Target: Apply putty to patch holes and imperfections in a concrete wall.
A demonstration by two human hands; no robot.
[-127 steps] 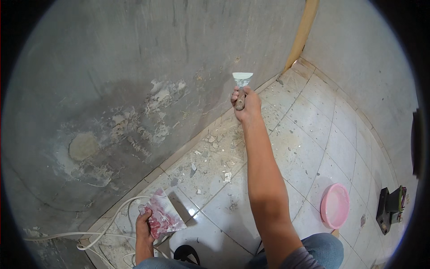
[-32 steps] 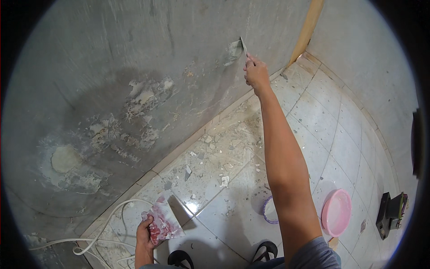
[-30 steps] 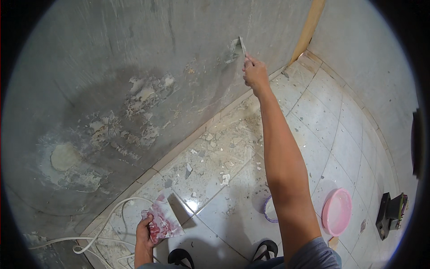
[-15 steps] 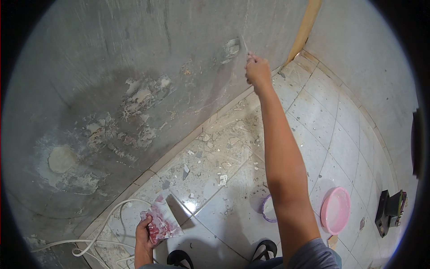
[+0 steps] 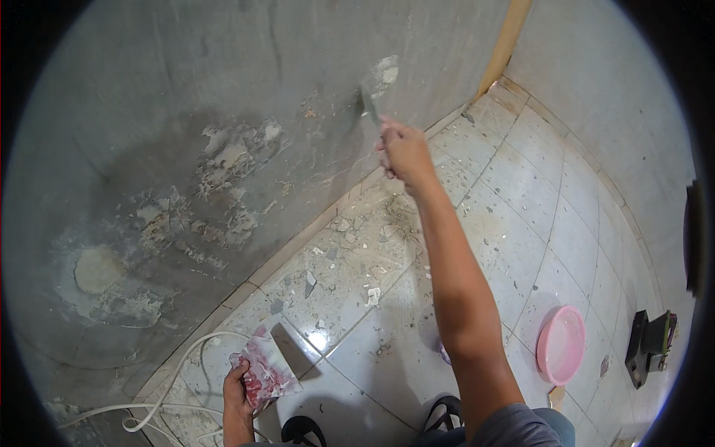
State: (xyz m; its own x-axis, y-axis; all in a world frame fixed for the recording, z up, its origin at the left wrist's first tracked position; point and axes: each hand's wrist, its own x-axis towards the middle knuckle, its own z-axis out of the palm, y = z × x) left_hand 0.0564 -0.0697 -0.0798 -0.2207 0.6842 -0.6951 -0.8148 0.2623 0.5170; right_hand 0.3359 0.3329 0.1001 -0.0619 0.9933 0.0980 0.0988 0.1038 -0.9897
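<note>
at twelve o'clock, gripping a scraper (image 5: 371,109) in tightly curled right fingers (image 5: 386,143), near a pale wall patch (image 5: 385,73); at seven, pinching a smeared red-and-white board (image 5: 274,372) in barely parted left fingers (image 5: 239,369).

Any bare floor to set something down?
Best: white tiled floor ahead of the black sandals, right of the flat red-and-white smeared board in the left hand. Second, lightly specked: between the bare right forearm and round pink basin. Crowded: pale broken chips along the grey wall; white cable loops lower left; a mostly hidden purple-edged object beside the forearm.
</note>
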